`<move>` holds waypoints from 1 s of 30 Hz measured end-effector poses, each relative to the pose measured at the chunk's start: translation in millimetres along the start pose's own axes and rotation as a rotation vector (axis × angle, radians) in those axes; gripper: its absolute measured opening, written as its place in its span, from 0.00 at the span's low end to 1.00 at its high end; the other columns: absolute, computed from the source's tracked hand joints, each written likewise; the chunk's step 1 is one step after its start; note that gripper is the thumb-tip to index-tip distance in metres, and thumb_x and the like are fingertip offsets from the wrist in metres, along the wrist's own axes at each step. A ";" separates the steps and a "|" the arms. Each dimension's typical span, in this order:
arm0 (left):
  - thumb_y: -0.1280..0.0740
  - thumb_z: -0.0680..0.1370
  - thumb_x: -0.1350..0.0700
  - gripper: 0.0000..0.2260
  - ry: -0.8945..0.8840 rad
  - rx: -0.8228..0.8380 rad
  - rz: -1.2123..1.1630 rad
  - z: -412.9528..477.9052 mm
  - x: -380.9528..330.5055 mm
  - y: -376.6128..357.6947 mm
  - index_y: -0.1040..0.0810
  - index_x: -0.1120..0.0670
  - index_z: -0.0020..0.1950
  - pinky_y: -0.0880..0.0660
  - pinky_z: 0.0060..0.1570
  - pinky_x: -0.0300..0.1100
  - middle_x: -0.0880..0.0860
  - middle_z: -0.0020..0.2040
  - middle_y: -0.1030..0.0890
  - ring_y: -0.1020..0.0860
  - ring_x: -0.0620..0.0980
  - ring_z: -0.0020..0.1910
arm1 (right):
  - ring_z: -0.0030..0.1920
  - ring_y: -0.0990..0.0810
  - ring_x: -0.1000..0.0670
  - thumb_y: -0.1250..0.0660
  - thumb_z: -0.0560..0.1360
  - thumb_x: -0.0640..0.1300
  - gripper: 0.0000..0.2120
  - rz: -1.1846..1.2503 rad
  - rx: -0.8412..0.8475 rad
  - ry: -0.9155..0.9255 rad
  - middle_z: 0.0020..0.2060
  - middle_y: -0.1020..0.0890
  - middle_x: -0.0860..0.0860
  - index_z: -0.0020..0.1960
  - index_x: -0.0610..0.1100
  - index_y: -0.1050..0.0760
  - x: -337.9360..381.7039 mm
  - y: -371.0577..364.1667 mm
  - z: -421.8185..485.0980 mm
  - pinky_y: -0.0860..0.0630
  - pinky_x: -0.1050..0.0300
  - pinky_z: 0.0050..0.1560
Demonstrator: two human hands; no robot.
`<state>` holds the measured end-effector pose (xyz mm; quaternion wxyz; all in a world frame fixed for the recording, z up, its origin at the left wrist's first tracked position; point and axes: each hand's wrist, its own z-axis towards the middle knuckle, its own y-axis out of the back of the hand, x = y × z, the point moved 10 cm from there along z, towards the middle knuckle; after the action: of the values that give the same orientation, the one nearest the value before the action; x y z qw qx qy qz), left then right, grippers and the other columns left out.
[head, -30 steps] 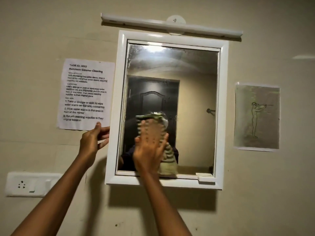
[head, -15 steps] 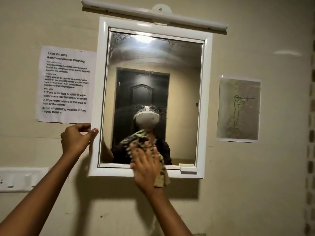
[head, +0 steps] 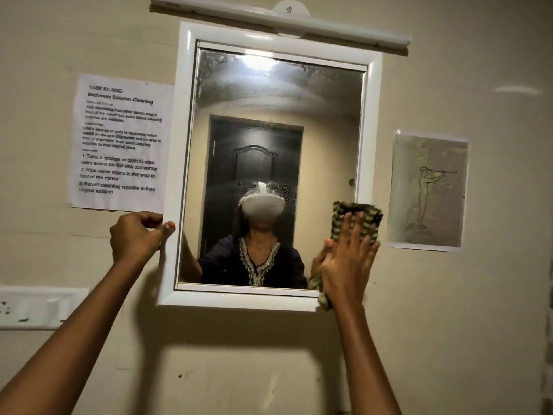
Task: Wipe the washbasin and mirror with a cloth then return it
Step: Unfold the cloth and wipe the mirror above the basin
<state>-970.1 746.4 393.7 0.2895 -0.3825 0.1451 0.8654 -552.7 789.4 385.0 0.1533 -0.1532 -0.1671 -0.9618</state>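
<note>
Right hand (head: 348, 259) flat, pressing striped cloth (head: 357, 218) onto mirror (head: 269, 94) frame's lower right corner; left hand (head: 134, 235) pinching left frame edge. Risk: hard push tilting mirror, smears above left unwiped.

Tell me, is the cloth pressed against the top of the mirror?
No, the right hand presses the striped cloth against the mirror's lower right corner.

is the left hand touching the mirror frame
Touching. The head view shows the left hand gripping the left edge of the mirror frame, its thumb lying on the white front face with no gap.
</note>
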 end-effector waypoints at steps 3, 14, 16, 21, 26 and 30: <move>0.25 0.69 0.55 0.15 0.006 -0.038 -0.006 -1.9 2.3 1.6 0.19 0.60 0.53 0.22 0.52 0.59 0.61 0.49 0.16 0.18 0.61 0.47 | 0.76 0.48 0.40 0.46 0.78 0.44 0.28 0.081 -0.029 0.038 0.77 0.48 0.45 0.76 0.49 0.51 -5.5 14.8 24.0 0.55 0.41 0.75; 0.25 0.69 0.54 0.15 0.045 -0.046 -0.018 -2.1 6.4 0.4 0.18 0.59 0.52 0.21 0.52 0.59 0.61 0.48 0.16 0.18 0.60 0.47 | 0.73 0.39 0.42 0.44 0.75 0.24 0.28 0.505 -0.129 -0.220 0.73 0.43 0.46 0.72 0.41 0.41 -68.5 -16.1 -127.1 0.44 0.62 0.72; 0.25 0.69 0.54 0.15 0.029 -0.056 -0.003 -3.7 4.9 0.3 0.18 0.58 0.52 0.21 0.51 0.59 0.61 0.48 0.15 0.18 0.61 0.47 | 0.69 0.33 0.40 0.44 0.72 0.20 0.31 0.556 -0.142 -0.378 0.73 0.44 0.41 0.71 0.38 0.42 -64.9 -29.0 -147.7 0.42 0.73 0.65; 0.25 0.69 0.54 0.14 0.048 -0.053 -0.012 -3.5 6.0 0.6 0.18 0.59 0.52 0.21 0.50 0.59 0.61 0.48 0.16 0.18 0.61 0.47 | 0.68 0.37 0.27 0.41 0.72 0.22 0.23 0.605 -0.106 -0.374 0.70 0.40 0.31 0.67 0.29 0.35 7.0 -52.3 -173.9 0.46 0.78 0.65; 0.26 0.70 0.54 0.13 0.073 -0.058 0.000 -6.8 3.5 1.6 0.18 0.58 0.52 0.21 0.52 0.55 0.60 0.49 0.15 0.18 0.61 0.47 | 0.76 0.47 0.43 0.52 0.80 0.38 0.21 0.473 0.035 -0.112 0.72 0.41 0.38 0.72 0.37 0.40 98.8 -69.8 -194.7 0.46 0.53 0.72; 0.27 0.71 0.54 0.13 0.069 -0.099 0.045 -12.9 -1.4 4.1 0.18 0.58 0.53 0.29 0.46 0.45 0.60 0.50 0.16 0.19 0.62 0.50 | 0.73 0.39 0.41 0.45 0.67 0.39 0.31 0.208 0.371 0.312 0.71 0.31 0.44 0.72 0.41 0.37 161.1 -107.2 -233.6 0.38 0.46 0.71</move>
<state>-964.3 736.6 386.2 0.2456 -0.4226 0.1204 0.8641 -792.7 760.3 201.7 0.3007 0.0112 -0.2982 -0.9058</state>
